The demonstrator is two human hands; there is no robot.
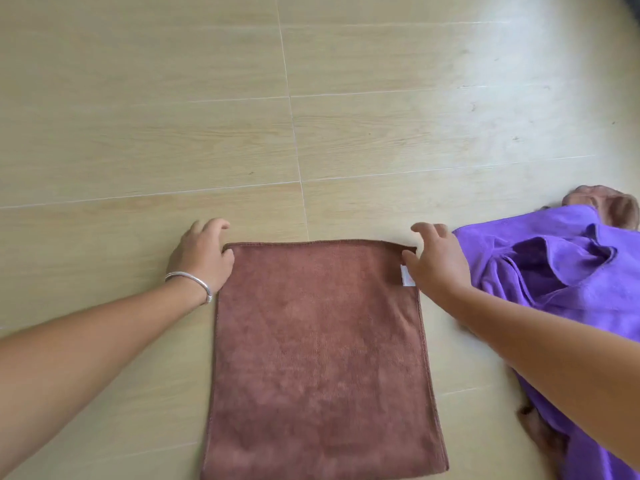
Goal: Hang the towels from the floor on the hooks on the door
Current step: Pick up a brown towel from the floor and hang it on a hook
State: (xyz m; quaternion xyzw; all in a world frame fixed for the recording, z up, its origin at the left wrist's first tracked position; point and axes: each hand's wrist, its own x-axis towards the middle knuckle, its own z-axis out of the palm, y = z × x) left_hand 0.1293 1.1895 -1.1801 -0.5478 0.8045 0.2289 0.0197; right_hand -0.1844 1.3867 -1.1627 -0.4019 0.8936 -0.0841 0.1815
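Note:
A brown towel (318, 348) lies spread flat on the wood-look floor, a small white label at its far right edge. My left hand (202, 256), a silver bangle on its wrist, rests at the towel's far left corner, fingers loosely bent, thumb touching the edge. My right hand (436, 261) hovers at the far right corner, fingers spread and thumb on the cloth beside the label. Neither hand plainly pinches the cloth. A crumpled purple towel (554, 271) lies just right of my right hand. The door and its hooks are out of view.
A tan cloth (620, 206) pokes out from under the purple towel at the far right, and a similar tan patch (543, 431) shows below my right forearm. Pale floor tiles (207, 116) stretch ahead and to the left.

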